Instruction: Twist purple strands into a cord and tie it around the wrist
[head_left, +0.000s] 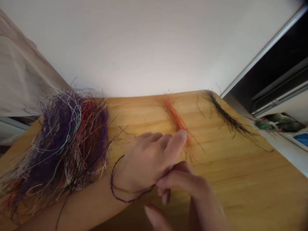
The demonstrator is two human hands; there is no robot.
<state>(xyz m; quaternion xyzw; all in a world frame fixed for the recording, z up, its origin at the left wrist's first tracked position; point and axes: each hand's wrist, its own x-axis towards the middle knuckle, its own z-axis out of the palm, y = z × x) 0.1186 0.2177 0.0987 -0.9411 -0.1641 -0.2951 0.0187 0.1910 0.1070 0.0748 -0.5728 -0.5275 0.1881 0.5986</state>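
A thin, dark twisted cord loop (131, 201) hangs around my left wrist, slack on the near side. My left hand (149, 157) is held palm down over the table with its fingers curled under and its thumb reaching right. What those fingers hold, if anything, is hidden. From the lower right, my right hand (192, 189) meets the end of the cord loop just below my left hand, its bent fingers gripping there. The right thumb shows apart, lower down. Past my left thumb lies a small bundle of orange strands (176, 117), partly covered by the thumb.
On the left of the wooden table (228, 179) spreads a large heap of purple, red and white strands (64, 128). A black strand bundle (228, 117) lies at the right edge. A white wall (149, 48) stands behind; green-wrapped items (276, 123) sit beyond the right side.
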